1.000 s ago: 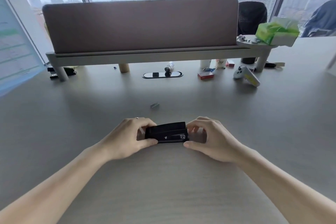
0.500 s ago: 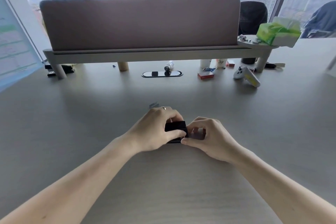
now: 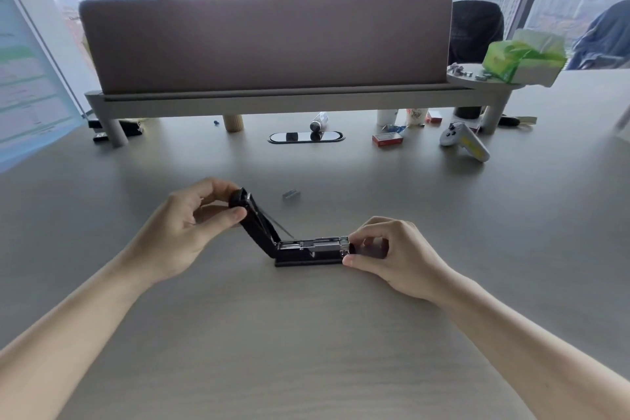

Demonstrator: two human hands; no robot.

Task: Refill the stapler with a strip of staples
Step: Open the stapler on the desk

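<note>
Staple strip (image 3: 291,194) lies on desk (image 3: 306,334) behind stapler (image 3: 306,251).

Bare desk (image 3: 306,334) around stapler (image 3: 306,249); staple strip (image 3: 290,194) just behind (lone obstacle). Clutter sits well back under divider shelf (image 3: 272,102).

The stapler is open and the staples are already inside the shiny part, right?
Not quite. The stapler is open, with the left hand holding its lid up, but the staples lie on the desk behind it, not inside. The head view shows this.
</note>
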